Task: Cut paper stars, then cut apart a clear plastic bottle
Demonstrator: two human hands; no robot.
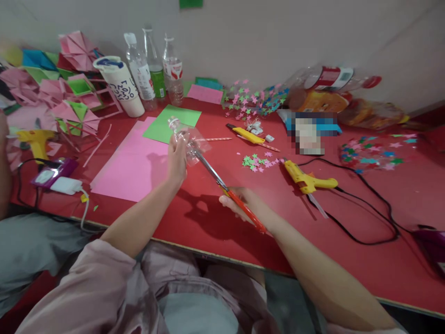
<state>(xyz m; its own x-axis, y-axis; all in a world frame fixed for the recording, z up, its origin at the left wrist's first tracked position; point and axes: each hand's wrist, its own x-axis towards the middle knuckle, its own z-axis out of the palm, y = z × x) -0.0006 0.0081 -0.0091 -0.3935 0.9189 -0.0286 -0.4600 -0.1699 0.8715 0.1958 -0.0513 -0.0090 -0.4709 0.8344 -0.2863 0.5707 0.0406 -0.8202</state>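
Observation:
My left hand grips a clear plastic bottle top, its neck pointing up and away from me. In my right hand are red-handled scissors, their blades reaching to the cut edge of the plastic. Whether the blades bite into the plastic I cannot make out. Below my left hand lies a pink paper sheet, with a green sheet overlapping its far end. Paper stars are heaped on the red table to the right.
A yellow glue gun with a looping black cord lies at the right. Beyond my hands is a yellow cutter. Bottles and a white tumbler stand along the wall. Pink paper crafts crowd the left, near another person's arm.

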